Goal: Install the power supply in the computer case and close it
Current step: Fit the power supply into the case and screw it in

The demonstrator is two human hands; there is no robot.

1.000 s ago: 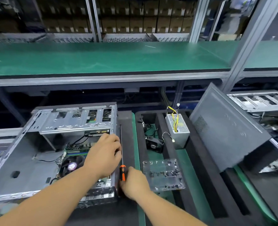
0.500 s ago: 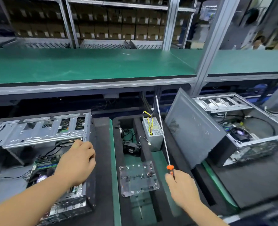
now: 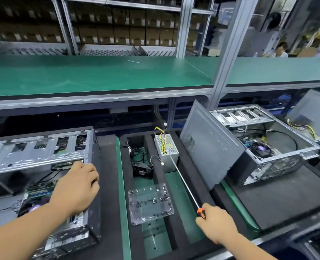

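While the left hand (image 3: 75, 188) rests curled on the open grey metal computer case (image 3: 43, 158) at lower left, the long orange-handled screwdriver (image 3: 183, 182) gripped by the right hand (image 3: 218, 223) should be laid aside before the silver boxy power supply (image 3: 166, 149) is lifted.

Light falls evenly from overhead, bright on the green shelf (image 3: 99, 74) with a soft sheen, while the space beneath it sits in deep shadow. The wide lens bows the shelf edge and leans the uprights outward. The boxes (image 3: 106, 30) at the back look soft and smeared, and the far right corner and bottom right edge blur with motion.
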